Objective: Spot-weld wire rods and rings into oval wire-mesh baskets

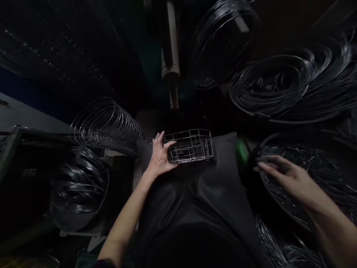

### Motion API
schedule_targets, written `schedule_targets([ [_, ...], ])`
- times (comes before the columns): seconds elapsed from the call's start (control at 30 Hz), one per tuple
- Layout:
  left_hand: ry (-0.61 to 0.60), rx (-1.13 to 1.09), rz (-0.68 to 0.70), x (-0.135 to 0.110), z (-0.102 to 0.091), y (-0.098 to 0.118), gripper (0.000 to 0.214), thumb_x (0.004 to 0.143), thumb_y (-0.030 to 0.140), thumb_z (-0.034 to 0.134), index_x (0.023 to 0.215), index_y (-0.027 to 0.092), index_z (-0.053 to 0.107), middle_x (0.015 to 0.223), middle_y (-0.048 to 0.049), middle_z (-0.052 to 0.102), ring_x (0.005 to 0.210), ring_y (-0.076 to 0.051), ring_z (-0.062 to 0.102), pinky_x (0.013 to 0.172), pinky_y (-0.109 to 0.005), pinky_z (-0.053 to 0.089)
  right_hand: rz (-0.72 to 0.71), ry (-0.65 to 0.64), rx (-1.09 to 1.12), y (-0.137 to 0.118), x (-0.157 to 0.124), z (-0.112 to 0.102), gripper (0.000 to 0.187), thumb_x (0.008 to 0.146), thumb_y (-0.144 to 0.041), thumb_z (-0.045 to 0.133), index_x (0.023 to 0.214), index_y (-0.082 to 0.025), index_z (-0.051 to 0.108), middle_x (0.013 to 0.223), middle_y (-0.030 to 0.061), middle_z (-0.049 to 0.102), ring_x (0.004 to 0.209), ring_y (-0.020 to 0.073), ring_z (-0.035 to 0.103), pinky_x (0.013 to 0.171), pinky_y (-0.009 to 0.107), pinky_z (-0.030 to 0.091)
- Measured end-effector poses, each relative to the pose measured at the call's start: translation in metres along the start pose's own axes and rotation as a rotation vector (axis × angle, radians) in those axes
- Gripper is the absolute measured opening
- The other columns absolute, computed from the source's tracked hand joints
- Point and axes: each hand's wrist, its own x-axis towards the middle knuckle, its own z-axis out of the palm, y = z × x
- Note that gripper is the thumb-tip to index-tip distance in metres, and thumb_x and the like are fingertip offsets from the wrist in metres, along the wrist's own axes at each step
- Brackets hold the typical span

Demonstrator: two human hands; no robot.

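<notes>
Pinching a wire basket (192,149) at the apron's (206,193) far edge is the left hand (161,154) — the right hand (290,176) hangs blurred over a tub's (276,206) left rim, grip unclear.

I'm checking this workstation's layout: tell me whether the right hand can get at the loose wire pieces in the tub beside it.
Probably yes: the right hand appears to be over the tub, whose wire pieces lie exposed, with no lid or visible obstacle between.
</notes>
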Motion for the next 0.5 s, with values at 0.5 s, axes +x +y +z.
schedule_targets([
  [0.5, -0.041, 0.049, -0.009, 0.005, -0.006, 0.003, 0.080, 0.067, 0.033, 0.078, 0.138, 0.024, 0.042, 0.151, -0.0184, 0.015, 0.137, -0.044, 0.021, 0.107, -0.066, 0.026, -0.703, -0.296, -0.792, -0.094, 0.050, 0.152, 0.032, 0.087, -0.032, 0.059, 0.117, -0.025, 0.067, 0.107, 0.0055, 0.072, 0.078, 0.0206, 0.071, 0.058, 0.027, 0.052],
])
